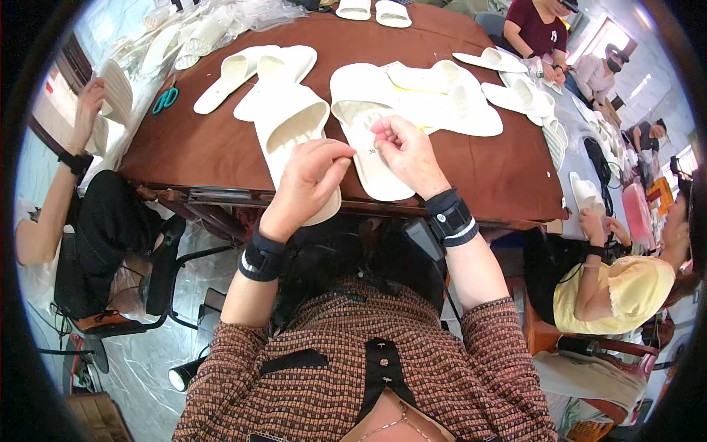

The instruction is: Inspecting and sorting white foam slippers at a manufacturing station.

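Note:
Two white slide slippers lie before me at the table's near edge, the left slipper and the right slipper. My left hand is over the left slipper's heel part, thumb and forefinger pinched together. Close by, my right hand hovers above or touches the right slipper's insole, its fingertips also pinched. Anything between the fingers of either hand is too small to make out. Both wrists wear black bands.
More white slippers lie on the brown-covered table, some stacked. Teal-handled scissors rest at the left. Plastic-wrapped slippers are heaped far left. Co-workers sit on both sides; the left one's hand holds a slipper.

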Demonstrator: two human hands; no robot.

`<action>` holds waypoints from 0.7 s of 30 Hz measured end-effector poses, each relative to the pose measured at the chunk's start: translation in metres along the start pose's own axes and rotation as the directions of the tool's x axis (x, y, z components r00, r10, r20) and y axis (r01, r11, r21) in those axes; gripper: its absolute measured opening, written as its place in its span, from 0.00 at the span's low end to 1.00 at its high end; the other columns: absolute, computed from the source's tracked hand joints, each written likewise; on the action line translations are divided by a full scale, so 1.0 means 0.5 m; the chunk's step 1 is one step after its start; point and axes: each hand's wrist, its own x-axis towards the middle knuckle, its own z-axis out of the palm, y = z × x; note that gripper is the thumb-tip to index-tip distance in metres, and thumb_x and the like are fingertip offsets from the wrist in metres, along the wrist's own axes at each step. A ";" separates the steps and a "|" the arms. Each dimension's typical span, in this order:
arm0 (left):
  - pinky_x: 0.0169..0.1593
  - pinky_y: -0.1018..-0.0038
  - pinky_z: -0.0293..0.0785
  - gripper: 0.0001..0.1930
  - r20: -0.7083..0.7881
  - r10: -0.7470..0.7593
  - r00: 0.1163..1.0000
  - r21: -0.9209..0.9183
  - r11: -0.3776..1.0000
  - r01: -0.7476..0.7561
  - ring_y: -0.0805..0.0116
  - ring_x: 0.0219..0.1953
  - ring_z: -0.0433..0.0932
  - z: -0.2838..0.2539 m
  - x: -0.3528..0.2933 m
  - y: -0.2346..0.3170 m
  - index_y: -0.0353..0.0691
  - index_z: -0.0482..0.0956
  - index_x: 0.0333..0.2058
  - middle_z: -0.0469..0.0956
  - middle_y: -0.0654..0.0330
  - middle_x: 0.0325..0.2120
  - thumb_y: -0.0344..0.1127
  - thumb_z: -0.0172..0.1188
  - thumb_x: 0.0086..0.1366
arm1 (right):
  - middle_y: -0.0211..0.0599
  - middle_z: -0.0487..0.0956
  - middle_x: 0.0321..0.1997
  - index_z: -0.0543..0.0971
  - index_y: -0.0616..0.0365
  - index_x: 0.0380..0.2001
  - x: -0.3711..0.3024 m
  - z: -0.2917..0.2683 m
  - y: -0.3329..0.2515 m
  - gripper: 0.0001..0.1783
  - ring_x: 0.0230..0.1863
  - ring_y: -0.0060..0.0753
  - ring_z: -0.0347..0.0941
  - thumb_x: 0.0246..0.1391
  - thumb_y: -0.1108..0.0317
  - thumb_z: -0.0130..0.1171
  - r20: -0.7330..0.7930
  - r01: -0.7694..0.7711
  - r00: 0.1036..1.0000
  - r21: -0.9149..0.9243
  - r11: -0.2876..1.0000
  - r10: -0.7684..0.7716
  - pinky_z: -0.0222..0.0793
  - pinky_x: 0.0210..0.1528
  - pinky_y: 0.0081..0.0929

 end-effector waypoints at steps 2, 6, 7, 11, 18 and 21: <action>0.50 0.72 0.71 0.10 -0.046 0.028 0.999 0.031 0.999 -0.026 0.63 0.45 0.78 -0.016 -0.014 -0.002 0.34 0.80 0.42 0.80 0.55 0.38 0.23 0.55 0.63 | 0.31 0.78 0.34 0.77 0.63 0.39 -0.001 0.000 0.003 0.09 0.36 0.21 0.73 0.54 0.79 0.55 0.006 -0.023 1.000 0.045 0.999 0.023 0.72 0.42 0.21; 0.49 0.73 0.73 0.12 -0.315 -0.120 0.942 -0.057 0.993 0.108 0.67 0.43 0.79 -0.053 -0.045 -0.020 0.34 0.79 0.44 0.81 0.56 0.37 0.22 0.57 0.62 | 0.31 0.78 0.34 0.77 0.63 0.39 -0.001 0.001 0.009 0.09 0.36 0.20 0.73 0.54 0.79 0.55 0.008 0.011 1.000 0.005 1.000 -0.011 0.72 0.42 0.20; 0.47 0.75 0.73 0.11 -0.346 -0.171 0.923 -0.099 0.984 0.145 0.70 0.41 0.78 -0.061 -0.056 -0.025 0.33 0.78 0.44 0.80 0.57 0.36 0.23 0.56 0.63 | 0.31 0.78 0.34 0.77 0.63 0.39 -0.001 0.002 0.010 0.09 0.36 0.20 0.73 0.54 0.79 0.55 0.000 0.012 1.000 0.013 1.000 -0.012 0.71 0.42 0.20; 0.43 0.80 0.73 0.08 -0.291 -0.319 0.902 -0.051 0.947 0.318 0.78 0.38 0.76 -0.096 -0.108 -0.036 0.30 0.75 0.43 0.78 0.63 0.35 0.27 0.53 0.69 | 0.31 0.78 0.34 0.78 0.64 0.39 -0.002 0.001 0.011 0.09 0.37 0.20 0.73 0.54 0.79 0.56 -0.006 0.029 1.000 0.030 0.999 -0.029 0.71 0.42 0.20; 0.33 0.81 0.70 0.10 -0.180 -0.557 0.811 -0.251 0.823 0.510 0.81 0.29 0.73 -0.045 -0.140 -0.032 0.31 0.70 0.39 0.76 0.62 0.26 0.33 0.58 0.69 | 0.30 0.78 0.35 0.78 0.64 0.40 -0.005 -0.007 0.010 0.09 0.36 0.20 0.73 0.54 0.79 0.55 0.027 0.035 0.999 0.021 0.999 -0.035 0.71 0.42 0.19; 0.30 0.83 0.70 0.14 -0.179 -0.579 0.795 -0.332 0.796 0.505 0.81 0.27 0.73 -0.044 -0.140 -0.020 0.32 0.66 0.43 0.76 0.64 0.25 0.36 0.58 0.69 | 0.28 0.79 0.37 0.77 0.62 0.42 0.003 -0.025 0.007 0.10 0.41 0.19 0.74 0.57 0.80 0.55 0.080 -0.053 0.996 0.156 0.986 0.041 0.71 0.44 0.20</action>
